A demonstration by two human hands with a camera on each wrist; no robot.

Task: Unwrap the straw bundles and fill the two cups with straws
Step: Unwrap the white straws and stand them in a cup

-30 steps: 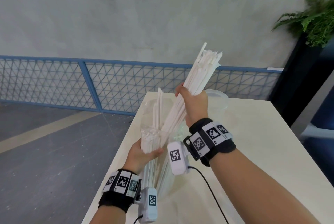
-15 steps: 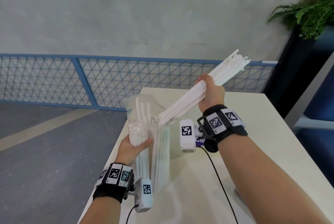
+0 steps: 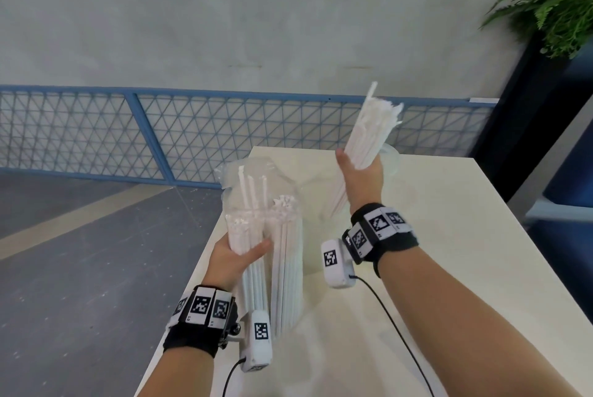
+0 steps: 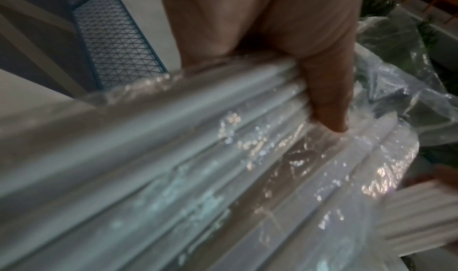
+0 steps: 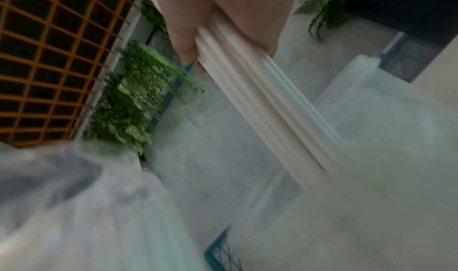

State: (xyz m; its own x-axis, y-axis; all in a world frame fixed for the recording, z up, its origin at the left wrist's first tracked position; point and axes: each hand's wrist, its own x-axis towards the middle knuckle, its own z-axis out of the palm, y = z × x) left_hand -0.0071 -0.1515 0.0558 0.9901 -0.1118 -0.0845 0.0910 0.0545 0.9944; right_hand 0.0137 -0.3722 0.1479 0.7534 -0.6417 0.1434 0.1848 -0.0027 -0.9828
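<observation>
Now my left hand (image 3: 236, 257) grips the plastic-wrapped straw bundle (image 3: 256, 236) upright at the counter's (image 3: 449, 268) near-left edge; my right hand (image 3: 361, 180) clutches loose straws (image 3: 369, 136) raised, farther right.

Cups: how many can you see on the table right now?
1: a clear cup at the far side of the table, mostly behind the right hand and its straws. Another may be hidden.

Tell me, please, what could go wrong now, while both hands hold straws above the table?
1. The right hand grips a loose handful of straws with uneven ends; some may slip out and fall.
2. The left hand holds the opened plastic wrap near the table edge; straws left inside may spill onto the floor.
</observation>
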